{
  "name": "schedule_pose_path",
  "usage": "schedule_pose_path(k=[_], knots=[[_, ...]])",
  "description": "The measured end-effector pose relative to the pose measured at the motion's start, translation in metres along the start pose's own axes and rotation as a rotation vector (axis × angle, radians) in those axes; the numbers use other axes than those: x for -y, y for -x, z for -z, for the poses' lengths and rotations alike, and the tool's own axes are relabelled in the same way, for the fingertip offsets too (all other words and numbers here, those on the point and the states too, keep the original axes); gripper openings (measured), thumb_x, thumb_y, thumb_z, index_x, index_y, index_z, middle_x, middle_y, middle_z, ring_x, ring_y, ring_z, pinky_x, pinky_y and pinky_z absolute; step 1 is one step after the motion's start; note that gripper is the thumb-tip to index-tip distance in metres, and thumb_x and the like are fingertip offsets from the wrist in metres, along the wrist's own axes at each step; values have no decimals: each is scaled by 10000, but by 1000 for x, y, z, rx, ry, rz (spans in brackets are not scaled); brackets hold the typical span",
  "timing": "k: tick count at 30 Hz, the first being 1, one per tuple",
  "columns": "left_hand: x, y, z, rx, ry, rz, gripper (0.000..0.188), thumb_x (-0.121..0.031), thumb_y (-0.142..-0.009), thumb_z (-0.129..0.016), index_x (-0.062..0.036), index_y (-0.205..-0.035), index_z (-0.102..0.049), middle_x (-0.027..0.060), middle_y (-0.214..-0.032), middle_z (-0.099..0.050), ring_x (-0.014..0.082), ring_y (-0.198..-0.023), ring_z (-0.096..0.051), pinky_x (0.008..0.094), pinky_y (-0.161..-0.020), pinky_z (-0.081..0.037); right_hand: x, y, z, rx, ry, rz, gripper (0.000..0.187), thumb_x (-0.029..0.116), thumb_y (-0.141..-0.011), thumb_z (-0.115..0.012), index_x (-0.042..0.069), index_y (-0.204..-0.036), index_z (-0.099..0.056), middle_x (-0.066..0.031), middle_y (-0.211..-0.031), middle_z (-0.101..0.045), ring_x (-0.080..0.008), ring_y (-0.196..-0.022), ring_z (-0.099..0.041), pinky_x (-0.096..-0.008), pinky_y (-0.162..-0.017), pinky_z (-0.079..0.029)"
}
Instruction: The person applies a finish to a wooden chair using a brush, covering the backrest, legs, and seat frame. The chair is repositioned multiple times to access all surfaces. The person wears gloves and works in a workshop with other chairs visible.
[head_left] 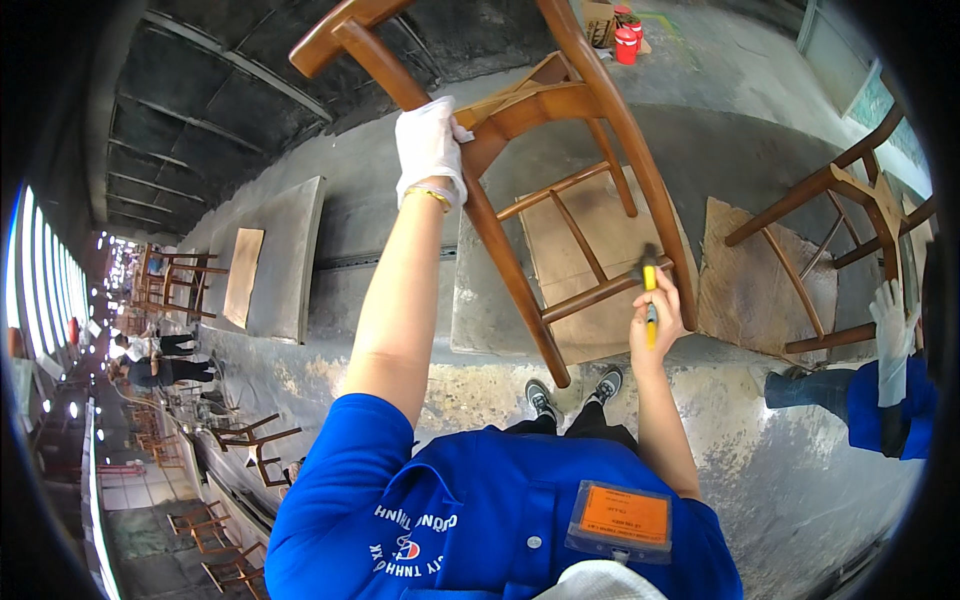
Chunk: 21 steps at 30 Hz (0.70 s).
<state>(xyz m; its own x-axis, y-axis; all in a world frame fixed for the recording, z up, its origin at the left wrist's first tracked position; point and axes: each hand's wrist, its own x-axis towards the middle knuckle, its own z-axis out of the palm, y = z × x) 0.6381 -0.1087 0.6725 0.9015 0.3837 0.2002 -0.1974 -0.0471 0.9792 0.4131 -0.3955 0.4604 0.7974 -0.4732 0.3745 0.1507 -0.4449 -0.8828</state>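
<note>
A brown wooden chair frame (480, 220) is tilted in front of me, its legs pointing toward me. My left hand (430, 150), in a white glove, is closed around one of its wooden bars, near the seat frame. Bare fingers of my right hand (655, 312) wrap around a yellow-and-black handled tool (651, 285); its dark end is beside the chair's lower rail, and its exact kind is unclear. Whether the tool touches the wood I cannot tell. Beneath the chair lies a brown cardboard sheet (590, 250) on a low grey platform.
Another wooden chair (835, 215) stands at the right on cardboard (745, 265), near a co-worker in blue with a gloved hand (888, 325). Red buckets (626, 45) and a carton (598, 22) are at the back. Further chairs (255, 440) and people (165, 370) show at the left.
</note>
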Motion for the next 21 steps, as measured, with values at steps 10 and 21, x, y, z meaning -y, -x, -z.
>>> schedule_pose_path(k=[10, 21], knots=[[-86, -10, 49, 345, 359, 91, 377, -263, -921, -853, -84, -1208, -687, 36, -970, -713, 174, -958, -675, 368, -926, -533, 162, -83, -64, 753, -679, 277, 191, -79, -864, -722, 44, -742, -642, -171, -1314, -755, -312, -1295, -698, -402, -1054, -580], [-76, -50, 34, 289, 183, 97, 214, -206, -962, -783, -12, -1047, -754, 105, -892, -768, 250, -904, -769, 389, -905, -587, 144, -45, -92, 670, 231, 1211, 72, 177, -875, -726, 155, -825, -678, 5, -1408, -735, -266, -1467, -594, -459, -1195, -524]])
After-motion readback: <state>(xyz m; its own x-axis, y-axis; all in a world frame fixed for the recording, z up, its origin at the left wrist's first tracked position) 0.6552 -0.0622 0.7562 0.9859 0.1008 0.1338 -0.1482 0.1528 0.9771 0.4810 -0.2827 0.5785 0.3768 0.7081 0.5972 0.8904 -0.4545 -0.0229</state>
